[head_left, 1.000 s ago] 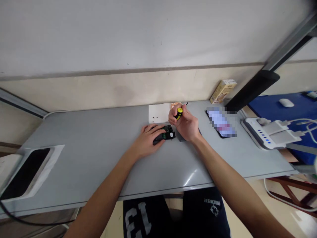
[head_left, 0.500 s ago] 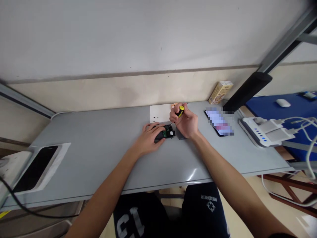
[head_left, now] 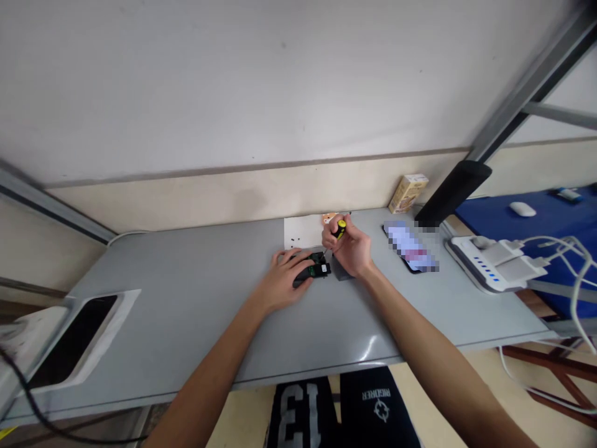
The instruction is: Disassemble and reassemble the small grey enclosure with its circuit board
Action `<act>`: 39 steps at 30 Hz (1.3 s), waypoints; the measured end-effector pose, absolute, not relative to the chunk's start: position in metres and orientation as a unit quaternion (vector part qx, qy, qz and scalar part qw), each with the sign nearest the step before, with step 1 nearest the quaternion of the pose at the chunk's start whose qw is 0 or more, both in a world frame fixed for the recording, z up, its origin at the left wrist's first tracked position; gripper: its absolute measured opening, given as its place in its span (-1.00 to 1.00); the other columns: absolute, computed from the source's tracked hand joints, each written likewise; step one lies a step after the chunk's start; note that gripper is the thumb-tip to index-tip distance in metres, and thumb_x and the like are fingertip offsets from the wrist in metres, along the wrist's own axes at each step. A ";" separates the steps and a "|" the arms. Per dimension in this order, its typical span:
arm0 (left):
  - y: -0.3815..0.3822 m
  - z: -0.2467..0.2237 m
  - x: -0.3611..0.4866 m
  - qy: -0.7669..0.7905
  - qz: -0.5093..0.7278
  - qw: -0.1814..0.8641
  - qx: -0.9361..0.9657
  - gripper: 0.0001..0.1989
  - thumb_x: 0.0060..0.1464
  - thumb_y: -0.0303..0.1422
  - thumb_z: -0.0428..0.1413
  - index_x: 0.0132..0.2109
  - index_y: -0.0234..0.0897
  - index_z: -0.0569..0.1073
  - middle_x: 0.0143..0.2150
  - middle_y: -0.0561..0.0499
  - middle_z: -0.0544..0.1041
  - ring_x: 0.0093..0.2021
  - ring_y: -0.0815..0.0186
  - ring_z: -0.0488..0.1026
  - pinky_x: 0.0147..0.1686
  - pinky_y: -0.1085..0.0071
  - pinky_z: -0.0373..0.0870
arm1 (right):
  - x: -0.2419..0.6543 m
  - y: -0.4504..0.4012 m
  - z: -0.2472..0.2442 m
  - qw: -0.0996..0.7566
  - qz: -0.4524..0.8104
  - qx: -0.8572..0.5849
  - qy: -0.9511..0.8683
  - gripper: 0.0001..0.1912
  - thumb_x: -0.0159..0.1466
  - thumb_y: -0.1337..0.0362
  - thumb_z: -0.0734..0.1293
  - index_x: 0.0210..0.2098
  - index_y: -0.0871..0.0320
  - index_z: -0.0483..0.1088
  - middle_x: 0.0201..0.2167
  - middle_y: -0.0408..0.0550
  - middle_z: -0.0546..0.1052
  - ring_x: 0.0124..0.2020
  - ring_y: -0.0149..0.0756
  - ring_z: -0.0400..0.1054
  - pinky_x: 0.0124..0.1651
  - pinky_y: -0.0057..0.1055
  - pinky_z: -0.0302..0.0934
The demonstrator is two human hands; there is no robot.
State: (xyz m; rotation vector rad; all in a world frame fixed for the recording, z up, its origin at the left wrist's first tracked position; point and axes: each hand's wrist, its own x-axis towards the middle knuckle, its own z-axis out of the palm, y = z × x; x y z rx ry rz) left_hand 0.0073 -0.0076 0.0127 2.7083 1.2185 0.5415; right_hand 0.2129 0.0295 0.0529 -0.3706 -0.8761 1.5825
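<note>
My left hand (head_left: 285,280) is closed over a small black device (head_left: 318,269), holding it down on the grey table. Green circuit board and a small white label show on the device's uncovered end. In my right hand (head_left: 351,247) is a screwdriver (head_left: 341,228) with a yellow and black handle, gripped in the fingers. Its thin shaft slants down to the left, and the tip is at the device's board. A dark grey flat piece (head_left: 342,269) lies partly under my right hand. Behind the device is a white sheet of paper (head_left: 303,233) with several tiny dark bits on it.
A phone (head_left: 410,246) with a lit screen lies right of my right hand. Beyond it are a small carton (head_left: 407,194), a black padded post (head_left: 454,193) and a white power strip (head_left: 489,264) with plugs and cables. A dark-screened device (head_left: 77,339) rests at the left end.
The camera view has tilted up a little, so everything sits lower in the picture. Both hands keep their holds on the device and the screwdriver, with the tip still at the board.
</note>
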 end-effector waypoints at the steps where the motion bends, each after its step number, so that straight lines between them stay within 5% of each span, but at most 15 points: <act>1: -0.007 0.012 0.007 0.402 0.178 0.060 0.896 -0.70 0.31 -0.29 0.08 0.16 -0.10 0.45 0.33 -0.04 0.43 0.37 0.02 0.23 0.31 -0.08 0.10 | 0.213 0.030 0.053 0.608 0.680 -0.161 -0.376 -0.62 0.44 0.04 0.17 -0.42 0.11 0.30 -0.49 -0.16 0.15 -0.51 -0.38 0.02 -0.40 -0.39 0.04; 16: -0.006 0.011 0.005 0.427 0.215 0.060 0.876 -0.69 0.33 -0.26 0.07 0.17 -0.10 0.44 0.32 -0.05 0.45 0.35 0.01 0.25 0.29 -0.06 0.09 | 0.211 0.027 0.057 0.597 0.694 -0.143 -0.377 -0.56 0.45 -0.03 0.15 -0.44 0.10 0.32 -0.53 -0.15 0.16 -0.51 -0.36 0.04 -0.40 -0.40 0.07; 26: 0.016 0.021 0.026 0.433 0.294 0.049 0.851 -0.78 0.33 -0.30 0.06 0.02 -0.14 0.54 0.14 -0.01 0.58 0.22 0.06 0.34 0.24 0.01 0.13 | 0.213 0.026 0.063 0.613 0.665 -0.179 -0.388 -0.53 0.44 -0.08 0.16 -0.45 0.09 0.26 -0.54 -0.16 0.13 -0.53 -0.38 0.04 -0.43 -0.40 0.09; 32: 0.007 0.016 0.027 0.430 0.280 0.075 0.855 -0.72 0.34 -0.28 0.05 0.12 -0.12 0.50 0.20 0.01 0.55 0.29 0.06 0.30 0.30 0.00 0.07 | 0.221 0.019 0.080 0.677 0.582 -0.194 -0.407 -0.55 0.45 -0.08 0.14 -0.43 0.07 0.25 -0.54 -0.16 0.13 -0.53 -0.36 0.03 -0.44 -0.38 0.06; 39: 0.016 0.018 0.022 0.419 0.227 0.097 0.874 -0.63 0.29 -0.22 0.10 0.20 -0.10 0.44 0.20 -0.03 0.55 0.24 0.03 0.37 0.26 -0.02 0.11 | 0.206 0.021 0.063 0.635 0.622 -0.205 -0.411 -0.56 0.41 -0.09 0.19 -0.42 0.09 0.29 -0.54 -0.16 0.18 -0.52 -0.37 0.04 -0.40 -0.37 0.05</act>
